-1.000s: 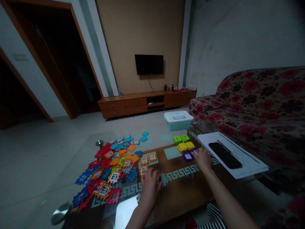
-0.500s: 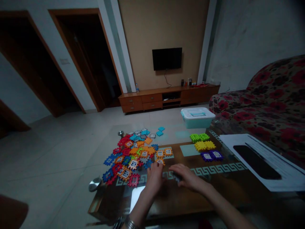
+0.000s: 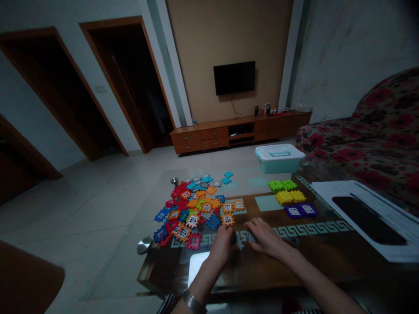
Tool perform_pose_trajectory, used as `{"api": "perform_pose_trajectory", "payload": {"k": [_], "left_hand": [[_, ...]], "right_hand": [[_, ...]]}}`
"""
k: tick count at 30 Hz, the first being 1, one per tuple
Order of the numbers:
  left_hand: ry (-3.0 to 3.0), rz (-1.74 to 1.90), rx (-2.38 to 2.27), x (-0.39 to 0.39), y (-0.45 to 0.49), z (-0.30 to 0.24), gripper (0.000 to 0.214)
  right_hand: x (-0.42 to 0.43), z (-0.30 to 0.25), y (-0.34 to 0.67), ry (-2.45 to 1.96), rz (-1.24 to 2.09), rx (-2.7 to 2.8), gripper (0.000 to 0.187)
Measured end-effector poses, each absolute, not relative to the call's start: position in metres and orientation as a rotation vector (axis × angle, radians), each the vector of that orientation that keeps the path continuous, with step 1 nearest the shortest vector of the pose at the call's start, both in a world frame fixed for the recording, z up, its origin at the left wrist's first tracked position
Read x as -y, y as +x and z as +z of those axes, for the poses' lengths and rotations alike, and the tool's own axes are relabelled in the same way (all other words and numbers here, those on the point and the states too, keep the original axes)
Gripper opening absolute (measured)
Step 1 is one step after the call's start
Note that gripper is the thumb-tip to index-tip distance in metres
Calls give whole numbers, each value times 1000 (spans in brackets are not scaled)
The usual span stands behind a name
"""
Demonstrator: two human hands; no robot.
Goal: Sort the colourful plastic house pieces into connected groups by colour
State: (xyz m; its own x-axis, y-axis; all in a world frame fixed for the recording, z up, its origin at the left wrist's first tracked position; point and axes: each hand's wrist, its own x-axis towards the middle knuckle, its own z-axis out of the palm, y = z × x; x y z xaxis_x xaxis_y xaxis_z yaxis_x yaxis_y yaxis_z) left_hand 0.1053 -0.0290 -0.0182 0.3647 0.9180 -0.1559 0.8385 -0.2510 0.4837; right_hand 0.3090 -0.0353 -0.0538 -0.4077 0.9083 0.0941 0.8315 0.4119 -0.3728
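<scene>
The right hand (image 3: 266,238) has left the purple tiles (image 3: 300,211) and come in beside the left hand (image 3: 223,244), so both now meet at the grey tile (image 3: 241,241). That tile lies flat on the glass-topped table (image 3: 262,272), just off the near right corner of the pile of coloured tiles (image 3: 196,209) and a little nearer than the orange window tiles (image 3: 228,213) at the pile's right edge.

The left hand is palm down, fingers curled in against the grey tile's left side; I cannot tell whether they actually clasp it. The right hand lies flat with its fingers loosely stretched, their tips resting on the tile's right side.

Right of the pile sit three pairs in a row: green tiles (image 3: 283,186) farthest, yellow tiles (image 3: 290,197) in the middle, and the purple ones nearest. Beyond and to the right of the pile stands a pale lidded box (image 3: 279,158).
</scene>
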Motion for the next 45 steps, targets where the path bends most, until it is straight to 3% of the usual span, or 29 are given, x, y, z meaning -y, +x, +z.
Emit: {"api": "perform_pose_trajectory", "payload": {"k": [4,9,15,26,31,35,45], "left_hand": [[2265,295,-1734,11,97,-14,25],[2181,239,-2266,-13,64,-6,28],[2196,187,-2222,-26,54,-17,25],[2119,248,-2273,-10,58,23,27],[2206,324,-1842,21,73,33,21],[2270,263,-1527,37,100,13,33],[2290,19,-1595,43,116,-4,52]], "right_hand": [[29,-56,314,-1543,366,2398,45],[27,-67,327,-1526,405,2384,62],[22,-76,327,-1641,356,2364,74],[28,-38,293,-1180,568,2246,78],[20,-47,302,-1268,506,2213,75],[24,-50,314,-1284,521,2187,74],[34,-30,315,-1258,581,2205,73]]}}
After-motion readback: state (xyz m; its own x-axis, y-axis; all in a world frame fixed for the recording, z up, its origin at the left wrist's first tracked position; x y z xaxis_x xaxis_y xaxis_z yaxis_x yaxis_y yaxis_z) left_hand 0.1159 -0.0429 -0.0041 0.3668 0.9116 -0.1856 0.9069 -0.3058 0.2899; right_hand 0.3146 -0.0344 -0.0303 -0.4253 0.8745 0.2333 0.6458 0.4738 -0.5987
